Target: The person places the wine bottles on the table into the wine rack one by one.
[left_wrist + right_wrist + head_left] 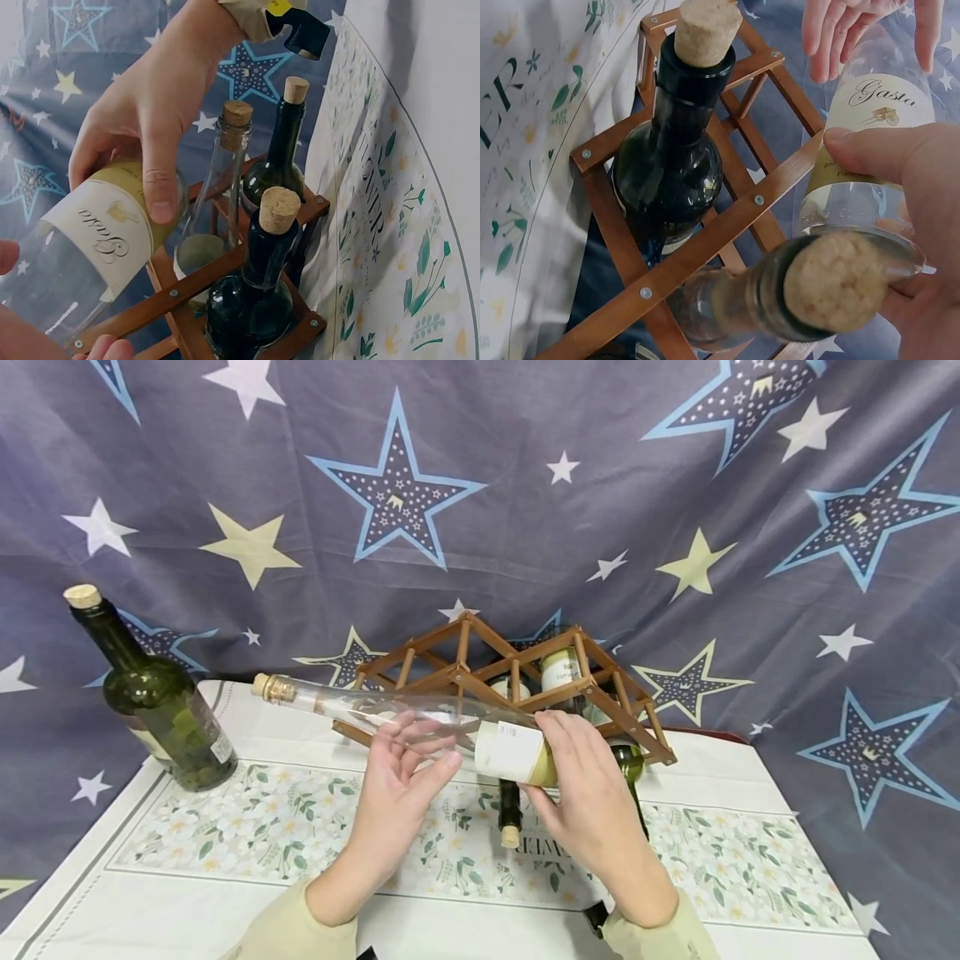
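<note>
A clear glass wine bottle (442, 712) with a cork and a white and gold label lies tilted in the air, its neck pointing left. My right hand (596, 785) grips it round its base end, thumb against the label in the right wrist view. Under its middle is my left hand (405, 797), palm up and fingers loosely spread beside the glass. Just behind the bottle stands a wooden lattice wine rack (525, 653). Corked bottles sit in it: a dark bottle (247, 311), a second dark bottle (279, 161) and a clear bottle (225, 176).
A dark green corked bottle (168, 718) stands upright at the table's left end. A floral runner (247, 827) crosses the white tablecloth (187, 914). Behind the rack hangs a grey-blue curtain (525, 527) printed with stars.
</note>
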Motion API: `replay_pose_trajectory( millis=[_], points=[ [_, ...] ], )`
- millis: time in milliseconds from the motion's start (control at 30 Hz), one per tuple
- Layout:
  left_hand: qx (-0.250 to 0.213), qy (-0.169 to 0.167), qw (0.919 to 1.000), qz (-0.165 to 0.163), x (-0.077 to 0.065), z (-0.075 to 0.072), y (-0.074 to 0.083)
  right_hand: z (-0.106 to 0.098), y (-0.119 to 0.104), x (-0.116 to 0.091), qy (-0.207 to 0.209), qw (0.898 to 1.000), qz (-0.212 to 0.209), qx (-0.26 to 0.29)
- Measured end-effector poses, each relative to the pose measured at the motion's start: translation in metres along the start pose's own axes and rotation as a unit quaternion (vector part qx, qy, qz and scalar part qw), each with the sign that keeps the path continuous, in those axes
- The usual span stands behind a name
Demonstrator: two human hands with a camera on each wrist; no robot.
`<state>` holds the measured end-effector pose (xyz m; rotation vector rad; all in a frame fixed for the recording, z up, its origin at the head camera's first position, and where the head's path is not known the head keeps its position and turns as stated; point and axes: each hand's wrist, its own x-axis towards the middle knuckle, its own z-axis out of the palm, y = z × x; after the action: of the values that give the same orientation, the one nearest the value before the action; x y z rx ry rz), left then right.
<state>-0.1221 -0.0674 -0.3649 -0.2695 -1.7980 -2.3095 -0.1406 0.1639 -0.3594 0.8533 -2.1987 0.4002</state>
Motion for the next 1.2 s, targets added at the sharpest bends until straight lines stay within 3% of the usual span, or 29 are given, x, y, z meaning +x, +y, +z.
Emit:
replay_pose_trajectory(
  millis=[133,400,733,900,1200],
  points=[
    [0.041,-0.012,0.9989,-0.017,-0.001,-0.005,0.003,-0.002,0.001,0.001,0.007,1.0,-0.011,-0.003],
    [0.113,-0.045,0.9926,-0.011,-0.004,-0.015,0.005,-0.003,0.006,0.001,0.019,1.0,-0.016,-0.006],
    [0.197,-0.042,0.9794,-0.002,-0.008,-0.027,0.004,-0.004,0.008,-0.001,0.013,1.0,-0.017,-0.012],
    [0.25,-0.028,0.9674,0.024,-0.01,-0.031,0.003,-0.004,0.01,-0.001,0.017,1.0,-0.016,-0.015],
    [0.344,0.008,0.9355,0.083,-0.014,-0.037,0.002,-0.006,0.013,0.0,0.023,0.999,-0.021,-0.02]
  ],
)
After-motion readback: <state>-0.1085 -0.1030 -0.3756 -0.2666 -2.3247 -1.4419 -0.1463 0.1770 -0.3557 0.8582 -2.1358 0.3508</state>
